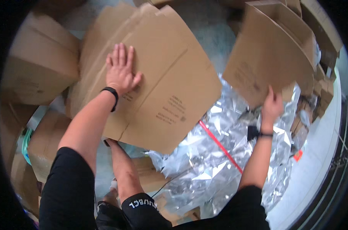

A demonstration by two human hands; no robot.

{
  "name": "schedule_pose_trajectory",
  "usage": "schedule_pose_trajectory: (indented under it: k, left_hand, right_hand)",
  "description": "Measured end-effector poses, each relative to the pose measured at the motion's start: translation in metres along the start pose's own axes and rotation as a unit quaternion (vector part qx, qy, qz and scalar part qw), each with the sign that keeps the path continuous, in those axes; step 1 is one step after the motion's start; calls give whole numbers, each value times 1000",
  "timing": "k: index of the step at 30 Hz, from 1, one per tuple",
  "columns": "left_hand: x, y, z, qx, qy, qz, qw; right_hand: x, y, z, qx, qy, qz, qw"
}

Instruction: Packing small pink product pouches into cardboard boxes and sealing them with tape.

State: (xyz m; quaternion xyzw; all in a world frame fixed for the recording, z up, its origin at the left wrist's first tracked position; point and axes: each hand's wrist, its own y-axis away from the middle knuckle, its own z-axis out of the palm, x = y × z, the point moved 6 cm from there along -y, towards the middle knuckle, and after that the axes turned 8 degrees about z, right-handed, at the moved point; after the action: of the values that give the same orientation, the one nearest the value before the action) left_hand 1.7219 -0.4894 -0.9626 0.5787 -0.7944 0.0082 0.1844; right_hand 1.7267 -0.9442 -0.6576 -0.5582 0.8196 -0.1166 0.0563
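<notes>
My left hand [122, 74] lies flat with fingers stretched out on a stack of flattened brown cardboard boxes [162, 73]. The top sheet has a crease across it and dark print. Over on the right, my right hand [273, 106] pinches the lower edge of a brown cardboard sheet [266, 61], thumb on the near face. That sheet is tilted up and slightly blurred; its far edge overlaps other cardboard, so I cannot tell whether it is a single sheet or a partly folded box.
Crumpled silver foil sheeting [212, 168] covers the floor between my arms, with a red strip [222, 147] across it. Closed cartons [39, 61] stand at the left. More cardboard [323, 27] crowds the far right. My bare leg [124, 172] shows below the stack.
</notes>
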Motion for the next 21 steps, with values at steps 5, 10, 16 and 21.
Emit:
schedule_pose_trajectory:
  k: [5, 10, 16, 21]
  left_hand:
    - [12, 17, -9, -93, 33, -62, 993]
    - [4, 156, -16, -88, 737, -336, 580]
    - [-10, 361, -307, -14, 787, -120, 605]
    - [-83, 593, -464, 257, 698, -86, 662]
  right_hand:
    - [-34, 133, -133, -57, -137, 39, 988]
    - [-139, 248, -230, -76, -213, -150, 962]
    - [-235, 351, -313, -323, -424, -190, 825]
    - [-340, 420, -421, -333, -531, -411, 662]
